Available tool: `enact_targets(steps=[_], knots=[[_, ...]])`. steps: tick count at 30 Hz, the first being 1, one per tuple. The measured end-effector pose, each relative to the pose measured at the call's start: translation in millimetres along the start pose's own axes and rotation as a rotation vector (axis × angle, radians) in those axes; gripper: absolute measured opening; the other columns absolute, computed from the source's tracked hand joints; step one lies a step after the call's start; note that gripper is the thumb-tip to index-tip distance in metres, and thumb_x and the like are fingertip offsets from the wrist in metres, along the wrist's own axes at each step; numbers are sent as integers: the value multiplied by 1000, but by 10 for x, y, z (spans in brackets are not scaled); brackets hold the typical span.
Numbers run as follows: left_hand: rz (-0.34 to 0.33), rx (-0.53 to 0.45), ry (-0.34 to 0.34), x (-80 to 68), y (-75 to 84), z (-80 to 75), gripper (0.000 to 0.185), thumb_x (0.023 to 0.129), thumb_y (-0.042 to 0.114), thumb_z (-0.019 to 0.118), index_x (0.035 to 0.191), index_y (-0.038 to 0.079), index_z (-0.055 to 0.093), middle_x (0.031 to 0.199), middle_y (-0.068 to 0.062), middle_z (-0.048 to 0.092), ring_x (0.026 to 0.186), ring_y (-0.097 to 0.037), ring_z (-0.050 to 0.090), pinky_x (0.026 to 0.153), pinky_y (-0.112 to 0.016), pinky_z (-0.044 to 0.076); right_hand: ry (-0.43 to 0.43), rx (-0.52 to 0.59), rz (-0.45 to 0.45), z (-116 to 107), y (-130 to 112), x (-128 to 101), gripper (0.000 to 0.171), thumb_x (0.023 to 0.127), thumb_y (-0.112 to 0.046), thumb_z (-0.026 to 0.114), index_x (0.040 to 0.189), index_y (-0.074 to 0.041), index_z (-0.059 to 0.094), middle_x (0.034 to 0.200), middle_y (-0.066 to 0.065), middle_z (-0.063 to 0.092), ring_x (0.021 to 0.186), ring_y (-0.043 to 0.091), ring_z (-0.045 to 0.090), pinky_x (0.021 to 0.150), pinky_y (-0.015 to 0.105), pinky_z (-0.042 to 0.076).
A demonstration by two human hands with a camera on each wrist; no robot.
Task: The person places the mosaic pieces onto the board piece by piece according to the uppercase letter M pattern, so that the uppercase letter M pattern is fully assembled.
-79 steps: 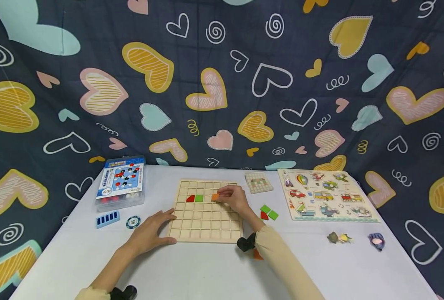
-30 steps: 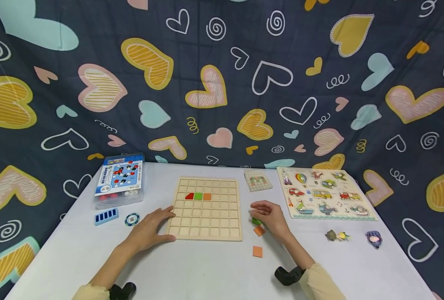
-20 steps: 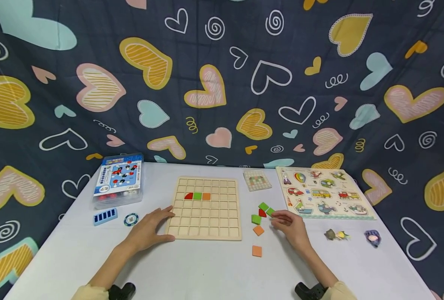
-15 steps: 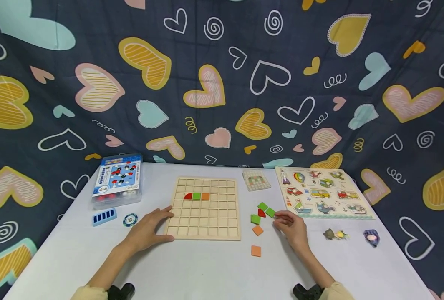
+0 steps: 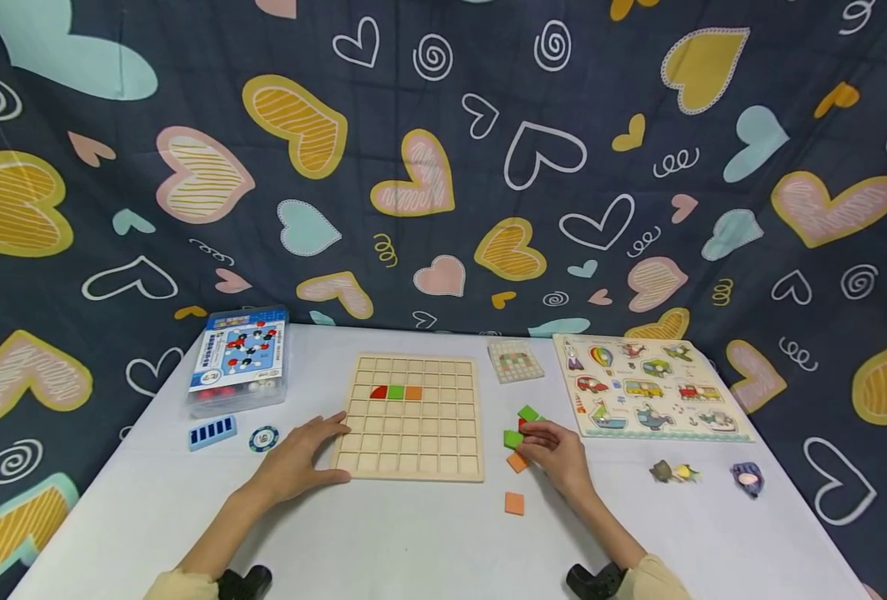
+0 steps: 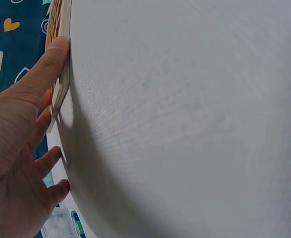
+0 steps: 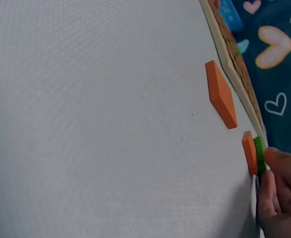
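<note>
My left hand (image 5: 301,457) rests at the left edge of the wooden grid board (image 5: 406,442). In the left wrist view, its thumb lies along the board's rim. A red rounded tile (image 5: 379,392), a green square tile (image 5: 396,392) and an orange square tile (image 5: 413,392) sit side by side in the grid. Right of the board, my right hand (image 5: 559,454) has its thumb and fingers close together over the loose tiles. Fingertips are right at a green tile (image 5: 513,438); I cannot tell whether they pinch anything. An orange tile (image 5: 517,462) lies just below them.
Another orange tile (image 5: 514,503) lies nearer me; a green tile (image 5: 528,413) lies farther back. Behind are a small pattern card (image 5: 516,361) and a vehicle puzzle board (image 5: 646,387). A plastic box (image 5: 239,362), blue block (image 5: 212,432) and round chip (image 5: 263,439) stand left.
The orange tile my right hand held went into the grid beside the green one. That hand then went to the loose tiles, moved right, and has now come back left. The left hand stayed.
</note>
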State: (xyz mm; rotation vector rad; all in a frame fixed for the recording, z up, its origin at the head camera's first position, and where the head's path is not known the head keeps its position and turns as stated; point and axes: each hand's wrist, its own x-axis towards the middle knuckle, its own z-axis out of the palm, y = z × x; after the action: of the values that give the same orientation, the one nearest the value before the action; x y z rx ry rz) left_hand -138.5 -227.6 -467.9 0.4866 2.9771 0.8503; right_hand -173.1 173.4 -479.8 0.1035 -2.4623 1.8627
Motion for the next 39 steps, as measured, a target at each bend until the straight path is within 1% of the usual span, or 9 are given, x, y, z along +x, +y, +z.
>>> enact_targets(steps=[4,8,12,18,19,21,27,34,39], knots=[[-3,0,-4,8,4,4,69,72,39,81,129,8,57,147,-14,42,133,-46,35,106,-62,32,-1,-22,15,22,2,20,29,74,8,76,102,8,68,96,21,70,80,18,68,67,18,57],[-10,-6,-4,12,12,4,70,72,40,82,129,8,57,147,-14,42,133,-46,35,105,-63,32,-2,-38,19,21,-13,29,27,75,8,76,101,8,68,96,21,70,81,23,69,67,19,57],[-16,-9,-5,14,25,0,70,71,39,82,129,8,57,147,-14,42,133,-47,34,105,-63,32,6,-68,5,11,-65,16,26,77,7,74,102,9,68,97,22,70,85,28,69,70,20,57],[-10,-6,-3,14,32,-9,69,71,38,82,128,8,57,147,-14,43,133,-47,35,105,-63,33,11,-97,-20,5,-70,67,24,79,7,72,103,8,69,100,21,70,86,27,69,73,22,57],[-11,-6,-2,13,34,-11,69,71,38,82,128,8,57,147,-14,43,132,-47,35,105,-63,33,10,-95,-26,8,-18,100,24,79,6,73,103,7,70,100,19,71,86,25,69,73,21,57],[-10,-4,0,12,34,-13,69,71,38,82,128,8,57,147,-14,43,132,-47,35,105,-63,33,7,-91,-40,22,-16,129,24,79,7,72,103,7,70,100,20,70,87,27,70,73,21,58],[-1,-2,4,13,26,-7,69,72,41,81,127,8,58,146,-15,43,132,-48,36,105,-63,33,18,-93,-42,113,-11,227,24,78,6,74,101,6,71,98,18,72,88,27,70,72,19,57],[-6,-10,-4,0,9,9,69,72,40,81,128,9,57,147,-14,42,133,-47,35,105,-63,32,4,-143,-40,276,-64,381,24,78,4,75,102,3,72,99,15,72,90,25,70,74,23,58],[-2,-5,0,0,1,16,69,72,40,81,128,9,57,147,-14,42,133,-46,35,105,-63,32,-14,-135,-50,397,-130,499,24,78,3,75,102,3,72,100,15,72,90,26,70,72,24,59]])
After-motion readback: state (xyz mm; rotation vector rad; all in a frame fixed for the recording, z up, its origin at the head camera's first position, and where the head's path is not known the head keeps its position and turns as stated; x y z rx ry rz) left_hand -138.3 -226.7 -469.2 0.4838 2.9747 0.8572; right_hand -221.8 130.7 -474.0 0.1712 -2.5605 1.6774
